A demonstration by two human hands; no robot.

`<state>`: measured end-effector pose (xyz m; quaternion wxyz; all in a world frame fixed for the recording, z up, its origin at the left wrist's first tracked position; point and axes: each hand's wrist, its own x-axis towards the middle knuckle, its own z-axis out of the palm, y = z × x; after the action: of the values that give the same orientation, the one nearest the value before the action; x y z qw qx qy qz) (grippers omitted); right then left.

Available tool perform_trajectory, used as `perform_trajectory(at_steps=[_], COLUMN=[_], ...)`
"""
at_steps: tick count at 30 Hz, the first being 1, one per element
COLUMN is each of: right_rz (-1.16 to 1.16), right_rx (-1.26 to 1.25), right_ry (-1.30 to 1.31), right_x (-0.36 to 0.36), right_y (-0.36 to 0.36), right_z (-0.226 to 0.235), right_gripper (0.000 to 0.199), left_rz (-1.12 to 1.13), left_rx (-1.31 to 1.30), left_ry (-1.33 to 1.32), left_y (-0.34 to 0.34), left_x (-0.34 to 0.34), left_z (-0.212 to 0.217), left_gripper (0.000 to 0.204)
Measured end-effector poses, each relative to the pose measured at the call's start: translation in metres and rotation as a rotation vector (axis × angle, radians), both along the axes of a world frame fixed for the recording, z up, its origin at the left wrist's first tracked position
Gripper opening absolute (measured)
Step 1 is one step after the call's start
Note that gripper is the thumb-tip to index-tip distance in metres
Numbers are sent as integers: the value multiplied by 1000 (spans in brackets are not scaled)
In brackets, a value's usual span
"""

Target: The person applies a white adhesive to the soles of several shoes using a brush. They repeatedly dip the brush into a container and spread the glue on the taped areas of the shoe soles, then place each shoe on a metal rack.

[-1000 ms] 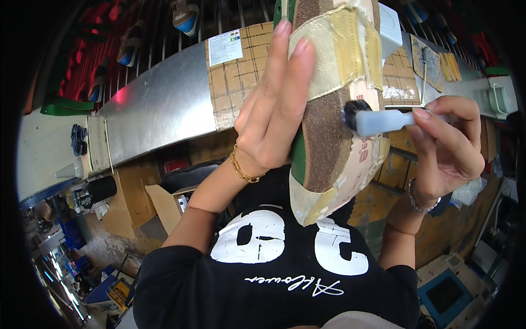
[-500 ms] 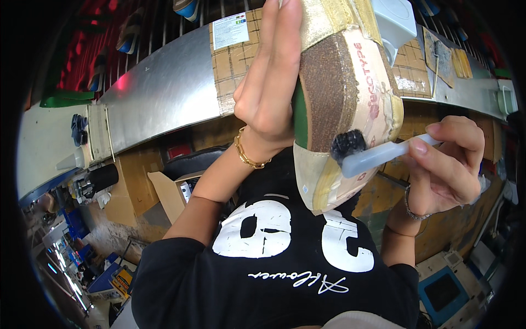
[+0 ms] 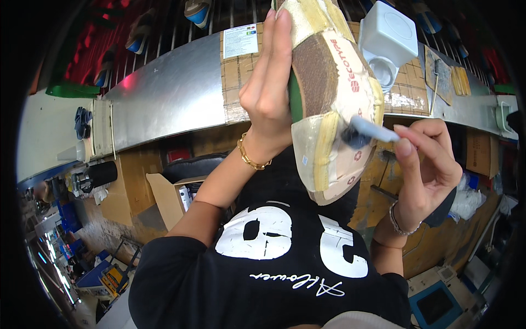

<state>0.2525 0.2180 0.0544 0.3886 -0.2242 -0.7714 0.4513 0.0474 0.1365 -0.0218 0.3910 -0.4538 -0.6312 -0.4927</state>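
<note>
My left hand [image 3: 267, 96], with a gold chain bracelet at its wrist, grips an unsoled shoe [image 3: 313, 82] along its side. The shoe's underside faces up: a pale printed insole board in the middle, brown fabric and cream-gold material folded in round it, and a strip of green at the edge. Between the fingertips of my right hand [image 3: 430, 164] is the pale bluish handle of a brush [image 3: 375, 130]. Its dark bristle head is at the insole board and blurred; whether it touches cannot be told. The far end of the shoe runs out of view.
Beyond the shoe stands a metal bench [image 3: 170, 82] with cardboard [image 3: 233, 71] taped on it. A white plastic container [image 3: 390, 33] sits there, near a stained board [image 3: 438, 74]. More shoes [image 3: 197, 12] rest on a rack behind. An open carton [image 3: 164, 200] is at left.
The brush has moved from the folded edge beside the brown fabric onto the insole board. My right hand has come slightly left, and the shoe has shifted a little left and tilted.
</note>
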Motion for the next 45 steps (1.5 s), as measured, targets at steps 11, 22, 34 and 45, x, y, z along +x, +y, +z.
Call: perform_trajectory(at_steps=[11, 22, 34, 45], right_rz=[-128, 0, 137, 61], right_rx=[355, 378, 419, 270], right_ry=[86, 115, 96, 7], right_x=[-9, 0, 5, 13], right_y=[-5, 2, 13, 0], right_z=[0, -2, 4, 19], right_gripper=[31, 33, 32, 26], left_rz=[-64, -119, -195, -235], left_rx=[-71, -145, -239, -211], left_ry=[-86, -142, -293, -238], left_y=[0, -3, -7, -3], left_x=[2, 7, 13, 15], left_z=[-2, 6, 19, 10], left_gripper=[64, 59, 56, 84])
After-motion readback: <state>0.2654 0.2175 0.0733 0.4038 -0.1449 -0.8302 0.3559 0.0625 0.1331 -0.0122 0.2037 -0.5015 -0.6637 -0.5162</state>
